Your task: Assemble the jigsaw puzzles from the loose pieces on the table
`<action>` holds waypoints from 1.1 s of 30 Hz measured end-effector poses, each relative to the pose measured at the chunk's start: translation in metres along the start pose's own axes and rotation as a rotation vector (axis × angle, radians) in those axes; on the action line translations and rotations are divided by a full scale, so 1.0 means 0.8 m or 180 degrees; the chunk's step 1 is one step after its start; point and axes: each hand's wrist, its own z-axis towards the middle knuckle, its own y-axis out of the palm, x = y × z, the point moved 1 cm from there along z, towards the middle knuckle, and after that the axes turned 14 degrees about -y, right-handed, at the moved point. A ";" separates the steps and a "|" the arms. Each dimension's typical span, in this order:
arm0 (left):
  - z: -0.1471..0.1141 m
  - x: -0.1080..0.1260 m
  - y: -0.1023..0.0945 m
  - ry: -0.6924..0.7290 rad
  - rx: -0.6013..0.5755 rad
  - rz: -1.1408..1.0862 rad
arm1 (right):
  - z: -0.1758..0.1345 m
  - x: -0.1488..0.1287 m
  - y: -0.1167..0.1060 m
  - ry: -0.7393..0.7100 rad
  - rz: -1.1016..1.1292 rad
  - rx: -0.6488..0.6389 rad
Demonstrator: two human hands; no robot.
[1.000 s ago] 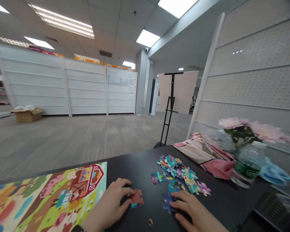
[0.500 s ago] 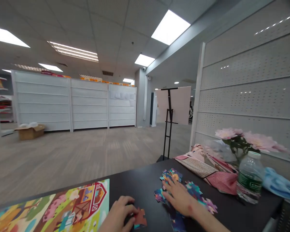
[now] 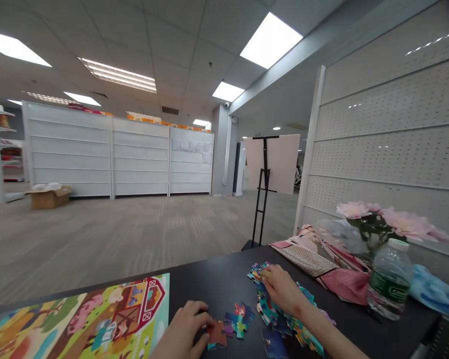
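Note:
My left hand (image 3: 189, 326) rests low on the black table (image 3: 205, 279), its fingers and thumb curled at the edge of a reddish-brown puzzle piece (image 3: 218, 335). Right beside that piece lies a small group of colourful puzzle pieces (image 3: 239, 319). Over a loose pile of puzzle pieces (image 3: 267, 306) is my right hand (image 3: 282, 289), fingers bent together, with the tips down on pieces at the pile's far end. My palm and forearm hide part of the pile. A dark blue piece (image 3: 273, 344) lies nearer to me.
A farm picture board (image 3: 127, 319) covers the table's left side. To the right are a pink patterned bag (image 3: 340, 279), a water bottle (image 3: 389, 281), pink flowers (image 3: 400, 219) and a light-blue cloth (image 3: 434, 289). An easel (image 3: 262, 199) stands beyond the table.
My right hand has drawn its spread fingers together and shifted slightly right. A group of pieces now lies beside the left hand's piece. The left hand has barely moved.

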 end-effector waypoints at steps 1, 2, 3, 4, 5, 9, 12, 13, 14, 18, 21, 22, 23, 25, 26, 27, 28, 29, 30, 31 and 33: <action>0.001 -0.002 0.000 0.0001 0.0021 0.0000 | 0.009 0.002 0.002 -0.0020 -0.0077 -0.0033; 0.001 -0.003 0.000 -0.0008 0.0040 -0.0003 | 0.016 0.000 0.004 -0.0049 -0.0164 -0.0072; 0.000 -0.005 0.000 -0.0029 0.0061 -0.0007 | 0.020 -0.003 0.007 -0.0094 -0.0238 -0.0117; -0.001 -0.007 -0.002 -0.0059 0.0083 -0.0022 | 0.021 -0.009 0.010 -0.0155 -0.0278 -0.0160; -0.003 -0.008 -0.004 -0.0092 0.0124 -0.0055 | 0.019 -0.015 0.013 -0.0223 -0.0306 -0.0202; -0.011 -0.008 -0.013 -0.0137 0.0263 -0.0263 | 0.003 -0.035 0.019 -0.0663 -0.0132 -0.0341; -0.015 -0.004 -0.020 -0.0054 0.0225 -0.0354 | -0.001 -0.036 0.018 -0.0810 0.0338 -0.0506; -0.016 -0.003 -0.023 -0.0025 0.0219 -0.0384 | 0.000 -0.034 0.017 -0.0769 0.0438 -0.0566; -0.016 -0.004 -0.025 -0.0004 0.0222 -0.0418 | 0.003 -0.031 0.015 -0.0709 0.0481 -0.0616; -0.015 -0.010 -0.030 -0.0026 0.0300 -0.0485 | 0.016 -0.017 0.006 -0.0557 0.0392 -0.0725; -0.014 -0.014 -0.031 -0.0064 0.0307 -0.0426 | 0.022 -0.015 -0.001 -0.0579 0.0309 -0.0745; -0.014 -0.014 -0.031 -0.0074 0.0296 -0.0410 | 0.022 -0.017 -0.001 -0.0658 0.0287 -0.0755; -0.014 -0.014 -0.031 -0.0084 0.0285 -0.0401 | 0.023 -0.020 -0.001 -0.0757 0.0268 -0.0779; -0.015 -0.014 -0.031 -0.0097 0.0263 -0.0414 | 0.023 -0.025 0.001 -0.0938 0.0247 -0.0845; -0.015 -0.014 -0.031 -0.0091 0.0243 -0.0424 | 0.024 -0.027 0.002 -0.0982 0.0255 -0.0861; -0.016 -0.013 -0.030 -0.0081 0.0220 -0.0430 | 0.026 -0.029 0.003 -0.0984 0.0278 -0.0851; -0.016 -0.013 -0.030 -0.0067 0.0186 -0.0428 | 0.028 -0.030 0.004 -0.0959 0.0309 -0.0810; -0.017 -0.013 -0.029 -0.0057 0.0150 -0.0414 | 0.030 -0.032 0.003 -0.0935 0.0346 -0.0760; -0.017 -0.013 -0.028 -0.0051 0.0120 -0.0388 | 0.032 -0.034 0.002 -0.0922 0.0383 -0.0713; -0.017 -0.012 -0.027 -0.0051 0.0100 -0.0355 | 0.033 -0.038 0.000 -0.0924 0.0408 -0.0679; -0.016 -0.011 -0.025 -0.0062 0.0095 -0.0306 | 0.030 -0.053 -0.005 -0.0890 0.0474 -0.0588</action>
